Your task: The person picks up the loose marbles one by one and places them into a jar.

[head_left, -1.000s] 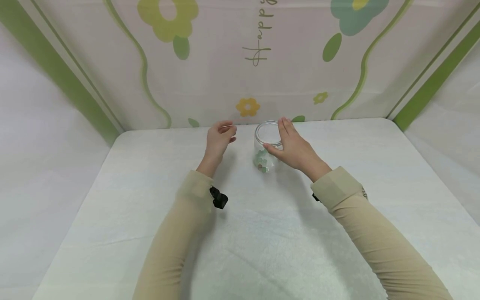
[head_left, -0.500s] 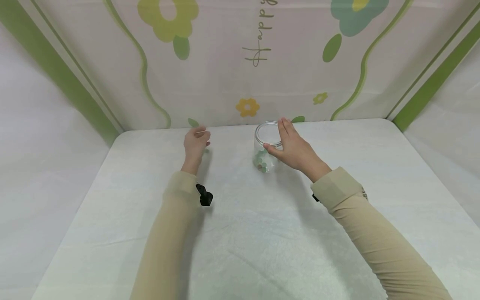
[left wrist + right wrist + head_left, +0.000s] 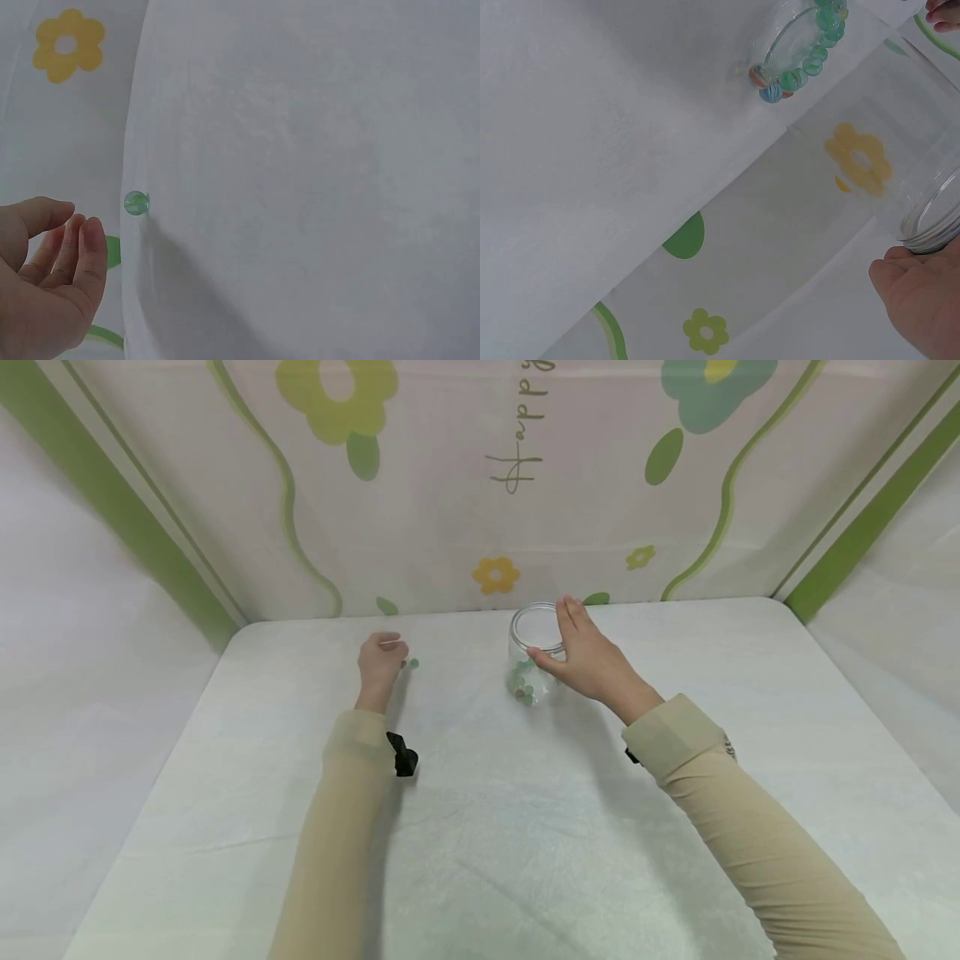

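Observation:
A clear glass jar (image 3: pixel 537 672) stands upright near the back of the table, with several green and coloured marbles (image 3: pixel 811 66) at its bottom. My right hand (image 3: pixel 600 662) rests against the right side of its rim, fingers straight, thumb stretched along the near side. Left of the jar, my left hand (image 3: pixel 381 662) is above the table with its fingers loosely bent. A gap shows between thumb and fingertips in the left wrist view, and nothing is seen between them. Just right of that hand lies a single green marble (image 3: pixel 136 202) on the white cloth.
The white-covered table (image 3: pixel 480 827) ends at a back edge against an upright patterned cloth (image 3: pixel 435 510) with flowers and lettering. White side walls (image 3: pixel 67 652) stand at left and right. A small black wrist camera (image 3: pixel 405 760) sticks out by the left cuff.
My left hand has moved left, away from the jar, then slightly toward me beside the green marble, which has come into sight. My right hand and the jar have stayed put.

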### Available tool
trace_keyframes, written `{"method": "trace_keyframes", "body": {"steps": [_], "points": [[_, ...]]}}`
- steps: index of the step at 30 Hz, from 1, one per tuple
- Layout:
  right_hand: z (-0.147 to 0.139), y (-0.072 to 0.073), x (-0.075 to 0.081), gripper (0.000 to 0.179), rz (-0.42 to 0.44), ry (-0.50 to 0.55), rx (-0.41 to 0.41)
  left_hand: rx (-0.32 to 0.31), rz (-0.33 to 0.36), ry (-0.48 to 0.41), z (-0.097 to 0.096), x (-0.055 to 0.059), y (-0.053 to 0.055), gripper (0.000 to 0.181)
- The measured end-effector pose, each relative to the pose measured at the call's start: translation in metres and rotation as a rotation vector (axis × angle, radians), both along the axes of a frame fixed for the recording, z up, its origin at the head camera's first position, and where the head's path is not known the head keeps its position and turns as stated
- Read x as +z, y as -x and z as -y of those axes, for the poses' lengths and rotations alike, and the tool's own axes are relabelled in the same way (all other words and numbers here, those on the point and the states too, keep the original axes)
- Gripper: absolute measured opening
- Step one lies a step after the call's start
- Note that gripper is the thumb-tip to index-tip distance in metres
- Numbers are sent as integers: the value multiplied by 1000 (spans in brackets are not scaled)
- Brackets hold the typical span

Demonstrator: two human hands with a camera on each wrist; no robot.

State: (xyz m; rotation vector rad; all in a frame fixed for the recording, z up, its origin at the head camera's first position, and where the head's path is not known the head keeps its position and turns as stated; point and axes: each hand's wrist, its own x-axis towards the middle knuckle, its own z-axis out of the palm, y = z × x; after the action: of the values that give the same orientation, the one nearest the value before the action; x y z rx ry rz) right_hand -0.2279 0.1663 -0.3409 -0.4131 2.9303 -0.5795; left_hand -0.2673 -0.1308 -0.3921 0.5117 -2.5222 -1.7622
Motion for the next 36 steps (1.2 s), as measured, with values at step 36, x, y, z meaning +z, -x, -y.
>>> {"method": "trace_keyframes", "body": {"steps": [36], "points": [[0, 1, 0, 94, 4, -9, 3, -60, -12, 190, -6, -29, -1, 40]]}}
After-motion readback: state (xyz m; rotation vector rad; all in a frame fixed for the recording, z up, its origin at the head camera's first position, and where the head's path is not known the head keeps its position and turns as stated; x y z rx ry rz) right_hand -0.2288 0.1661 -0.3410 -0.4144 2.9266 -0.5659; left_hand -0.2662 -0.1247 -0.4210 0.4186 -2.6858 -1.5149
